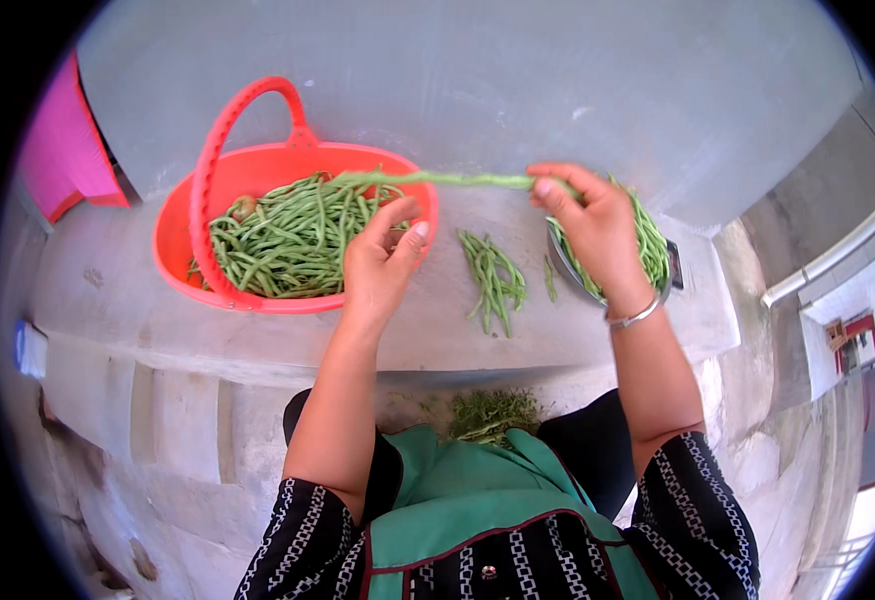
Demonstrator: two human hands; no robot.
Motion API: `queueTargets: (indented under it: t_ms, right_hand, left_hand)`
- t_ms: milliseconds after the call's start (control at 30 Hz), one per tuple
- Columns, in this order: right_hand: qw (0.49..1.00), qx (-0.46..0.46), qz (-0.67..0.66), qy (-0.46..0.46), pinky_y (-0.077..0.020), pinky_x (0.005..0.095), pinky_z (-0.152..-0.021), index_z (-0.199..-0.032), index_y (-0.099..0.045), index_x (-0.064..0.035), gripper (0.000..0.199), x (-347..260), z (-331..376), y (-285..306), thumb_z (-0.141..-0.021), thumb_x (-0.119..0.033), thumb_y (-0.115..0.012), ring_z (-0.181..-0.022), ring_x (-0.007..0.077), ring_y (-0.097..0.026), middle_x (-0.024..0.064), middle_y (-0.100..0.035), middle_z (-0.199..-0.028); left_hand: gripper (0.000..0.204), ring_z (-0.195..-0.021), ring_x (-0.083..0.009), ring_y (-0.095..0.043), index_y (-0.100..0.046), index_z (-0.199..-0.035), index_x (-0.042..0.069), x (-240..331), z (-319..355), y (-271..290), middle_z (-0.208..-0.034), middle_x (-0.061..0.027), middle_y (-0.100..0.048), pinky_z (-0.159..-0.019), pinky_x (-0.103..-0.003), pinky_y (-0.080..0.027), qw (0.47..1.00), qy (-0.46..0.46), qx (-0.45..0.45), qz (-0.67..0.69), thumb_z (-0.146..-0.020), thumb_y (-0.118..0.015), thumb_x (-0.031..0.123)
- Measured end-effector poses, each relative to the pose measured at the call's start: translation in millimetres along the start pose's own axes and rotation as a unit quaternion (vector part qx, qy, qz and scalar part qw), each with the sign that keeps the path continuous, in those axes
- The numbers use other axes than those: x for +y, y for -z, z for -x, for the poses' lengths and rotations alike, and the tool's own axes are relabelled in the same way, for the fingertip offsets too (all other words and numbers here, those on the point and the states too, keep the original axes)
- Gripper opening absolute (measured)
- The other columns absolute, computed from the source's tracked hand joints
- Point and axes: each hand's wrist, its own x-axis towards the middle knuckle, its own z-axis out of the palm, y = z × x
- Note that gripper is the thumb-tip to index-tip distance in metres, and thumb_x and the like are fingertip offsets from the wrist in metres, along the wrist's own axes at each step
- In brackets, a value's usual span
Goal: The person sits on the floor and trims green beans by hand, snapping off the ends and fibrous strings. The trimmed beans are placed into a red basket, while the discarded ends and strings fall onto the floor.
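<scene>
My right hand (597,228) pinches one end of a long green bean (437,179) that stretches left over the orange basket. My left hand (382,262) hovers at the basket's right rim with fingers apart, holding nothing, just below the bean. The orange plastic basket (172,250) with a tall handle is full of green beans (282,240). Under my right hand sits a metal bowl (561,268) with more beans (649,245). A small bunch of beans (494,280) lies on the concrete ledge between the basket and the bowl.
The grey concrete ledge (117,300) runs across the view against a pale wall. Bean trimmings (492,412) are heaped below the ledge's edge, above my green apron. A pink object (62,150) stands at the far left. A white pipe (837,255) runs at the right.
</scene>
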Motion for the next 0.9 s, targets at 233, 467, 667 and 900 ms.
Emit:
queueTargets:
  t_ms: [233, 467, 667, 900]
  right_hand:
    - [0.981, -0.073, -0.178, -0.02, -0.0458, 0.0218, -0.067, -0.117, -0.059, -0.0012, 0.029, 77, 75, 10, -0.089, -0.011, -0.061, -0.076, 0.0067, -0.057, 0.0005, -0.064, -0.082]
    - [0.978, -0.174, -0.01, -0.117, -0.0485, 0.024, -0.071, -0.109, -0.06, 0.0033, 0.024, 120, 87, 47, -0.094, -0.014, -0.053, -0.076, 0.01, -0.06, 0.0059, -0.064, -0.082]
    - [0.979, -0.162, -0.081, -0.09, -0.0487, 0.0248, -0.065, -0.099, -0.063, 0.0012, 0.021, 136, 97, 53, -0.095, -0.013, -0.048, -0.068, 0.0103, -0.059, 0.0046, -0.062, -0.073]
    - [0.983, -0.101, 0.006, -0.155, -0.0478, 0.026, -0.056, -0.086, -0.061, 0.002, 0.023, 167, 84, 46, -0.094, -0.013, -0.046, -0.056, 0.0118, -0.057, 0.0055, -0.06, -0.066]
  left_hand:
    - [0.015, -0.08, -0.0129, -0.064, -0.055, -0.106, 0.005, -32, 8, -59, -0.102, -0.0106, -0.064, -0.068, -0.021, -0.055, 0.938, 0.109, -0.051, 0.324, -0.094, -0.053, 0.014]
    - [0.016, -0.082, -0.0127, -0.064, -0.055, -0.108, 0.006, -48, 10, -90, -0.104, -0.0099, -0.063, -0.069, -0.022, -0.055, 0.968, 0.081, -0.066, 0.23, -0.094, -0.053, 0.013]
    - [0.016, -0.082, -0.0147, -0.065, -0.054, -0.108, 0.005, -57, 5, -93, -0.103, -0.0118, -0.064, -0.071, -0.024, -0.055, 0.971, 0.087, -0.083, 0.206, -0.095, -0.052, 0.013]
    - [0.015, -0.083, -0.0144, -0.064, -0.057, -0.105, 0.0, -48, 29, -117, -0.102, -0.0117, -0.064, -0.073, -0.024, -0.052, 0.991, -0.061, -0.119, -0.016, -0.091, -0.056, 0.004]
